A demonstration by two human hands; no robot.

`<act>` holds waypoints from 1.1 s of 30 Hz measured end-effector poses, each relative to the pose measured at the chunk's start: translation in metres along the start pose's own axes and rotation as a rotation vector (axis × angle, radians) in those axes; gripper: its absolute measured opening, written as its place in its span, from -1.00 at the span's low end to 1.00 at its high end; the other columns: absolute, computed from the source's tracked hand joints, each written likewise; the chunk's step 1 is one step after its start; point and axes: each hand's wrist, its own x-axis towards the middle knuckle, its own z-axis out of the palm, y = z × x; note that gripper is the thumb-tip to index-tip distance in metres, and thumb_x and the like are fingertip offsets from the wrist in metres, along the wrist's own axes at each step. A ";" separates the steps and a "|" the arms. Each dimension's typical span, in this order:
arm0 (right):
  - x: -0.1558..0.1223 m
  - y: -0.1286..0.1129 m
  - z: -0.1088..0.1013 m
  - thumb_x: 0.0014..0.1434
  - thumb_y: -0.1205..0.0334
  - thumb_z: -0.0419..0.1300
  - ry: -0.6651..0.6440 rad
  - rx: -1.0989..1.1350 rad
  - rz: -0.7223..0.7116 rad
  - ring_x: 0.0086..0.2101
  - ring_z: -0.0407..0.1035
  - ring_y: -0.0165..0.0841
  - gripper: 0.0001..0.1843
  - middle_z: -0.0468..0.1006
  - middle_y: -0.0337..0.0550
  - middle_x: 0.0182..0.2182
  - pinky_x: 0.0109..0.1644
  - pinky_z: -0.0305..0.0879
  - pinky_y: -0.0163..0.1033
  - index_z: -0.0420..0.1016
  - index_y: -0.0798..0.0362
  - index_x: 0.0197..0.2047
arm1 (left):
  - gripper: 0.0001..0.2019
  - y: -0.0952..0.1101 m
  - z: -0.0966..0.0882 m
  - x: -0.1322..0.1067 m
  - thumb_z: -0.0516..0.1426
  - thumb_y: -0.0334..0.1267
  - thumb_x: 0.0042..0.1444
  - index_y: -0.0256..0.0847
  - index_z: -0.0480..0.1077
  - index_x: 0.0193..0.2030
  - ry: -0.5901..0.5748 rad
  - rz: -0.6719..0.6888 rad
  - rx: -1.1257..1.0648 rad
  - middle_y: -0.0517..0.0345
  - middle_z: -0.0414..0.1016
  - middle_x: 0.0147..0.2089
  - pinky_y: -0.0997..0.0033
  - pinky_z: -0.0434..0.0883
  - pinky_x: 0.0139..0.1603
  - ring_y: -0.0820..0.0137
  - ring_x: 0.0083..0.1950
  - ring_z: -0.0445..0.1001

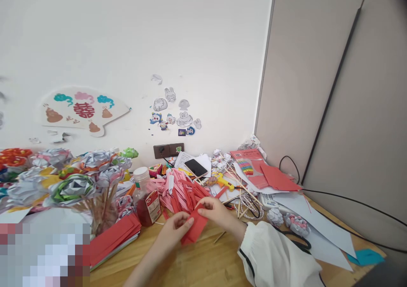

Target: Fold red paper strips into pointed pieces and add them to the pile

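Both hands hold a piece of red paper (196, 229) over the front of the wooden table. My left hand (178, 227) pinches its left side between thumb and fingers. At the paper's upper right edge, my right hand (212, 210) grips with thumb and fingertips. The paper looks folded, though its far part is hidden behind my fingers. Just beyond lies a heap of pink and red paper strips (178, 189). To the left of my left hand are a jar with red contents (142, 198) and a stack of red paper (116, 238).
Paper flowers (73, 187) on sticks crowd the left. A phone (196, 168), a yellow glue gun (224, 181), bead strings (249, 206) and thin sticks lie behind my hands. On the right are black scissors (297, 241), white sheets (327, 223) and red sheets (276, 177). Black cables cross there.
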 end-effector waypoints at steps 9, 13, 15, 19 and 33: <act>-0.007 -0.004 0.008 0.02 0.02 0.03 0.026 0.344 0.122 -0.48 0.25 -0.45 -0.64 0.38 -0.17 -0.45 -0.38 0.18 -0.30 0.39 0.12 -0.24 | -0.79 -0.003 0.002 0.002 0.08 -0.14 -0.16 -0.26 0.29 -0.61 0.206 0.084 0.058 0.31 0.28 -0.65 0.56 0.16 -0.55 0.51 -0.59 0.23; -0.007 -0.005 0.010 0.02 0.07 0.07 -0.002 0.520 0.141 -0.59 0.19 -0.52 -0.66 0.33 -0.22 -0.55 -0.49 0.14 -0.36 0.37 0.13 -0.22 | -0.81 -0.002 0.002 0.003 0.10 -0.16 -0.17 -0.26 0.32 -0.59 0.230 0.095 -0.001 0.24 0.39 -0.60 0.53 0.25 -0.50 0.45 -0.54 0.34; -0.007 -0.006 0.012 0.01 0.10 0.09 -0.023 0.515 0.145 -0.63 0.17 -0.54 -0.68 0.33 -0.25 -0.58 -0.53 0.10 -0.39 0.35 0.12 -0.20 | -0.83 -0.003 0.003 0.003 0.10 -0.18 -0.16 -0.25 0.33 -0.58 0.212 0.102 -0.017 0.21 0.42 -0.58 0.51 0.28 -0.47 0.43 -0.51 0.37; -0.008 -0.005 0.015 0.01 0.08 0.09 -0.039 0.479 0.143 -0.66 0.16 -0.55 -0.67 0.32 -0.26 -0.60 -0.57 0.07 -0.40 0.33 0.13 -0.21 | -0.84 -0.003 0.005 0.002 0.09 -0.19 -0.14 -0.25 0.33 -0.54 0.187 0.116 -0.044 0.17 0.46 -0.54 0.48 0.32 -0.43 0.40 -0.49 0.41; -0.004 0.004 0.011 -0.09 0.16 0.18 0.073 0.257 0.150 -0.59 0.16 -0.55 -0.76 0.30 -0.28 -0.59 -0.53 0.09 -0.42 0.38 0.14 -0.37 | -0.65 -0.013 0.012 0.001 0.19 -0.22 -0.27 -0.26 0.23 -0.30 0.008 -0.099 -0.238 0.14 0.46 -0.42 0.46 0.35 -0.49 0.39 -0.45 0.43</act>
